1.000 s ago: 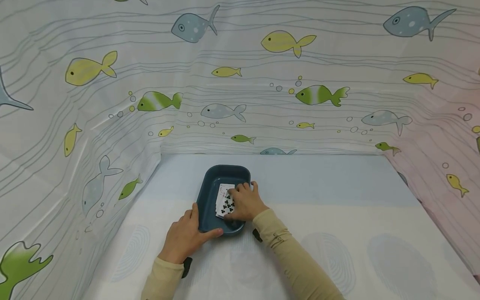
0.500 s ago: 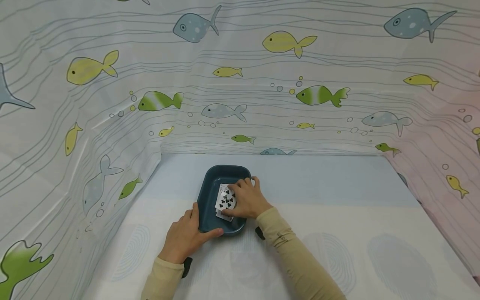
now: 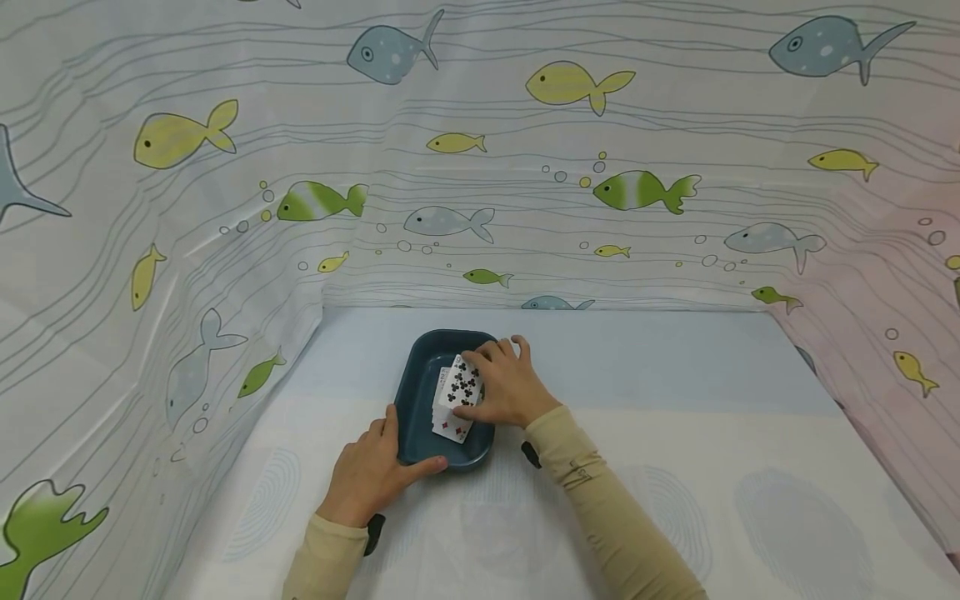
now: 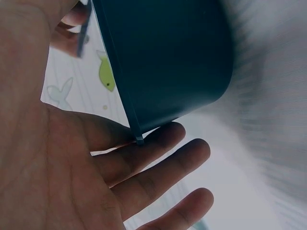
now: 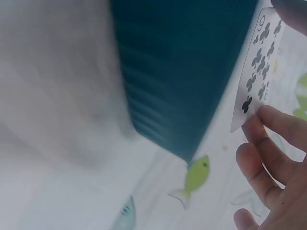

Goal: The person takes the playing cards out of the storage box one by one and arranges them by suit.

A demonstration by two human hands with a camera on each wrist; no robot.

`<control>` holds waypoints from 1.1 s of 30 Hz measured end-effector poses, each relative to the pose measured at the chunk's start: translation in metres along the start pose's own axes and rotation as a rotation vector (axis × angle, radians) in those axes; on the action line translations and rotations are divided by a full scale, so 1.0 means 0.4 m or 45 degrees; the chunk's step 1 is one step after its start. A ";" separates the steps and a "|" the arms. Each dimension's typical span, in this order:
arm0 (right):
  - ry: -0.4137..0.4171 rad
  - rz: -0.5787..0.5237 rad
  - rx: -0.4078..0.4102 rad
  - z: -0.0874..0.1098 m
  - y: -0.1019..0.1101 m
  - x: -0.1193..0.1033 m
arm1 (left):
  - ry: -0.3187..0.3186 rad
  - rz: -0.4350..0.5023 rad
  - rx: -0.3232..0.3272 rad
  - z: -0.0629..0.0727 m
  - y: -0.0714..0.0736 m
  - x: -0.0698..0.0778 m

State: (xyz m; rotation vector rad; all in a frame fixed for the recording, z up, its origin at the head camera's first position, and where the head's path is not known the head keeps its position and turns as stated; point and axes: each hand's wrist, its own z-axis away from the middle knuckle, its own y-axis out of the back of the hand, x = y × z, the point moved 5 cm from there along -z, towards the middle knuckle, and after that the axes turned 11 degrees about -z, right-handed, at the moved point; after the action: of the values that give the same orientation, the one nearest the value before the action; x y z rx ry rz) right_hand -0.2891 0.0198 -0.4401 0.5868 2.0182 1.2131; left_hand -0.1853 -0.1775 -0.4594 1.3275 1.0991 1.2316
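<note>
A dark blue, deep tray [image 3: 413, 417] stands on the table, seen from above in the head view. My left hand [image 3: 366, 477] lies against its near-left corner, thumb along the near rim; in the left wrist view its fingers [image 4: 158, 179] spread beside the tray wall [image 4: 168, 57]. My right hand [image 3: 513, 387] pinches a nine of clubs playing card [image 3: 461, 385] between thumb and fingertips over the tray. The right wrist view shows this card [image 5: 257, 67] tilted above the rim. Underneath lie more playing cards [image 3: 451, 428], partly hidden, one with red diamonds.
A white and pale blue cloth [image 3: 637, 367] covers the table. Behind and on both sides hang curtains [image 3: 510, 183] printed with fish.
My right hand has lifted the nine of clubs off the other cards and drawn it up and to the right, uncovering red diamonds below. The left hand and tray have stayed put.
</note>
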 end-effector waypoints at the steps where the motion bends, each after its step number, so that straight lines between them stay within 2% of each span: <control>1: 0.003 0.005 0.007 -0.001 0.011 0.002 | 0.002 0.002 -0.004 -0.001 0.000 0.000; 10: -0.034 0.041 0.017 0.005 0.098 0.024 | 0.009 -0.018 -0.004 -0.002 0.002 0.001; 14: -0.041 0.009 0.015 0.014 0.131 0.038 | 0.018 -0.017 -0.008 -0.002 0.002 0.001; 17: -0.050 -0.029 -0.027 0.022 0.145 0.055 | 0.025 -0.008 -0.010 -0.001 0.001 0.002; 24: -0.085 -0.047 -0.138 0.047 0.145 0.113 | 0.034 0.018 0.000 0.001 0.002 0.002; 33: -0.179 0.007 -0.273 0.096 0.098 0.194 | 0.037 0.009 -0.017 0.004 -0.002 0.001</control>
State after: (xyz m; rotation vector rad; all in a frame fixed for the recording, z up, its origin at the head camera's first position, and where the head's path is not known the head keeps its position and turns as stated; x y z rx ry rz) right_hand -0.3096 0.1126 -0.4434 0.5556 1.7451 1.3327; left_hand -0.1836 -0.1772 -0.4602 1.3082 1.1052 1.2647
